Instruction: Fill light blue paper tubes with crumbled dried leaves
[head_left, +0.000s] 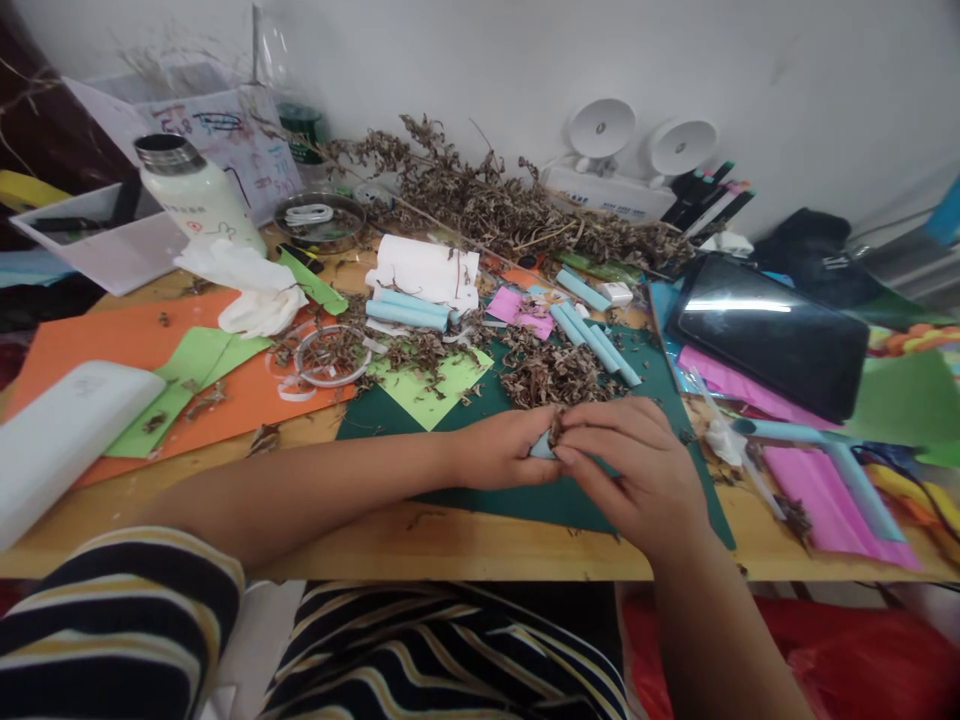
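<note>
My left hand (499,448) is wrapped around a small blue paper tube (543,447), held just above the dark green sheet (480,500). Brown dried leaves (556,428) stick out at the tube's open end. The fingertips of my right hand (630,465) pinch those leaves at the opening. Right behind my hands lies a heap of crumbled dried leaves (559,370). Several rolled blue paper tubes (592,340) rest beyond it, and others (409,310) lie by a white paper roll (427,268).
Dried branches (480,195) spread along the wall. A tablet (772,330) leans at right near pink paper (832,500). At left are an open bottle (199,195), a white power bank (71,440), orange paper (247,430) and a tape roll (330,357).
</note>
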